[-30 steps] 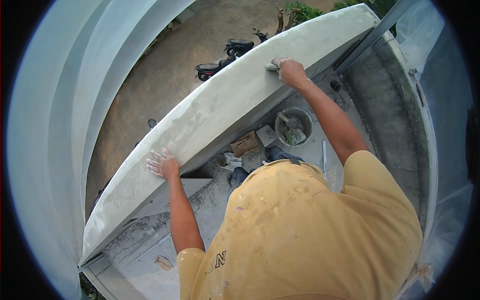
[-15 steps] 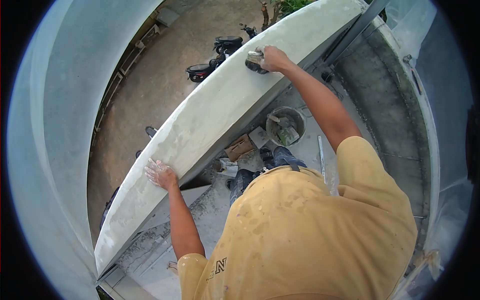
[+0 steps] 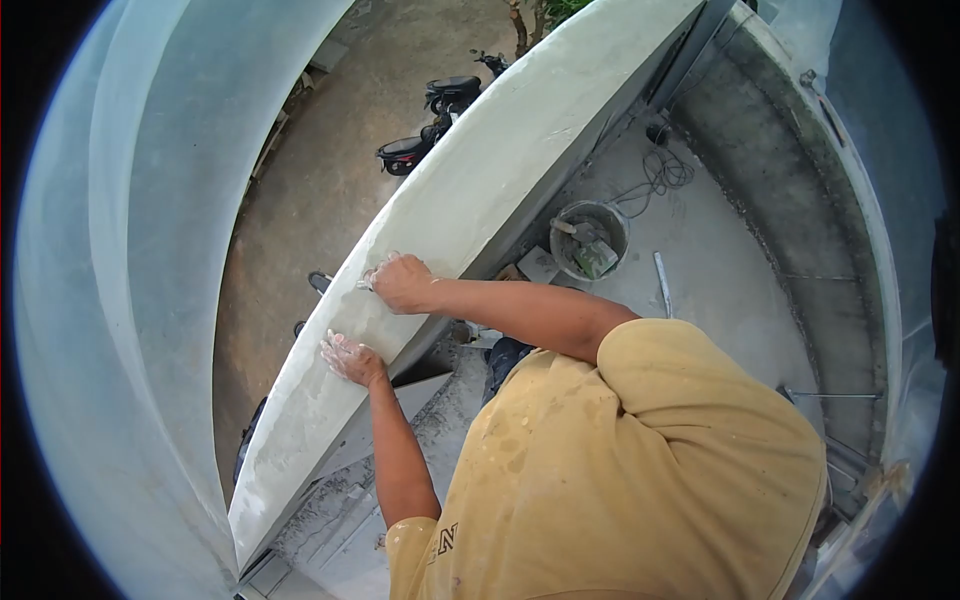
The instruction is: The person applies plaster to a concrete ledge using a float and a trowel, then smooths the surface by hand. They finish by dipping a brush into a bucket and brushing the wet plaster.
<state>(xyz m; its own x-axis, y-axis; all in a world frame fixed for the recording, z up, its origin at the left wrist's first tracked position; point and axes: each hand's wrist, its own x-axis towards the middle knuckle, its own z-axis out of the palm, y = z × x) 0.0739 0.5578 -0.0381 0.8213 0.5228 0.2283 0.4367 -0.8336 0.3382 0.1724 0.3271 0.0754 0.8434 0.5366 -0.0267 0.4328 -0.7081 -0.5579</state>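
Across the middle of the scene, from near left to far right, runs a broad pale ledge [image 3: 480, 180], the plastered top of a low wall, and both hands lie on its nearer half. The left hand [image 3: 350, 358] rests flat on the surface close to the ledge's near edge, fingers apart and spread, smeared with white. The right hand [image 3: 402, 282] lies just beyond it, a little farther and to the right, knuckles up and fingers curled down onto the plaster. A small pale scrap [image 3: 365, 283] shows at its fingertips, touching the ledge. It is too small to name, and I cannot tell whether the fingers are clamped on it or only pressed to the surface. The two hands are near each other but do not touch. The ledge passes under both and stretches well away from them to the far right.

A yellow shirt [image 3: 620, 460] fills the near right. On the grey floor [image 3: 720, 260] right of the wall stands a bucket [image 3: 620, 232] with a trowel [image 3: 598, 258] in it, well apart from either hand. A coiled cable [image 3: 660, 170] lies farther off, and a thin strip [image 3: 662, 285] lies just right of the bucket. Far below, left of the ledge, two motorbikes [image 3: 440, 100] stand on bare ground.
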